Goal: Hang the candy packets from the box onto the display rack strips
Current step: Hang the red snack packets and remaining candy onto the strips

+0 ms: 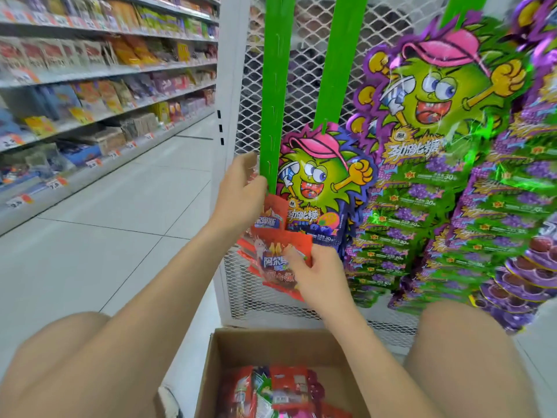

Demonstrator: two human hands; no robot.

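Note:
A green display strip (272, 95) hangs on the white mesh rack (304, 70). My left hand (241, 191) grips the strip's lower end, just above several red candy packets (272, 218) hanging there. My right hand (319, 276) pinches a red candy packet (277, 257) by its upper right corner, held just below the strip. An open cardboard box (223, 357) between my knees holds more red and mixed packets (283, 393).
A second green strip (337, 61) carries green-and-blue popping candy bags (319, 191). Stacks of green and purple bags (437, 176) fill the rack's right side. Store shelves (90, 86) line the aisle on the left, with tiled floor (120, 221) between.

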